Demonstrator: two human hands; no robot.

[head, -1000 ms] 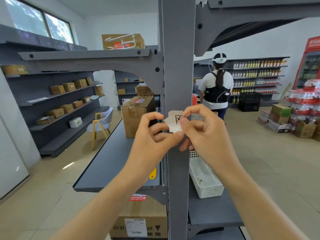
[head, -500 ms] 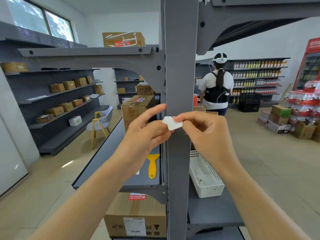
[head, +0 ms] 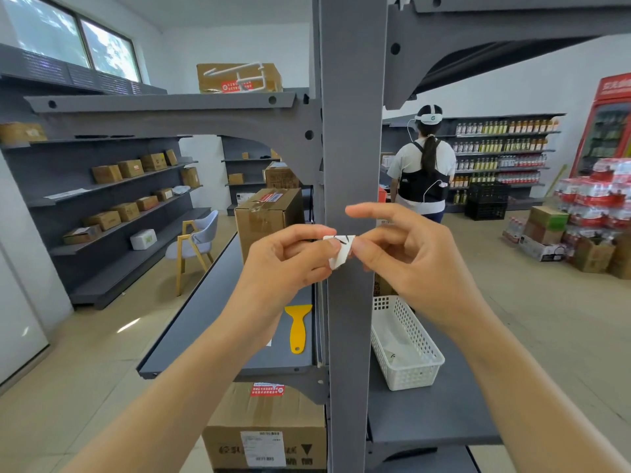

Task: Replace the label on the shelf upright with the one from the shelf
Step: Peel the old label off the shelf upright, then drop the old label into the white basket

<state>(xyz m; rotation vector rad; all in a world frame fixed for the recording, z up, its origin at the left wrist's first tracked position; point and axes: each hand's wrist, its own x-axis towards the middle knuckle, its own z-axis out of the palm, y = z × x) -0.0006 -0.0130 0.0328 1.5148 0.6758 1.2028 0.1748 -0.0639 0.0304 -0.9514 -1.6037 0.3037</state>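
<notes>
**Q:** Where are your hands, and what do they hold?

**A:** Both are raised in front of the tall grey metal shelf upright point(head: 351, 165). Your left hand point(head: 286, 264) and right hand point(head: 406, 254) each pinch one side of a small white paper label point(head: 338, 249) with black markings, thumb against fingers. Your right index finger sticks out straight, free of the label.

**Q:** How does the label look?

**A:** It is crumpled and bent, one corner hanging down, with only part of a black printed mark showing. It sits just in front of the upright's face, about level with the top of the taped brown cardboard box point(head: 269, 216) on the left grey shelf point(head: 205, 319). Whether it touches the metal is hard to tell, since your fingertips cover its edges.

**Q:** Which step is this?

**A:** It looks like working the label between your fingers, either peeling its backing or flattening it. Next you would need to spread it flat and press it squarely on the upright.

**Q:** What lies nearby?

**A:** A yellow plastic scraper point(head: 297, 326) lies near the left shelf's right edge; a white perforated plastic basket point(head: 406, 343) sits on the right shelf.
</notes>
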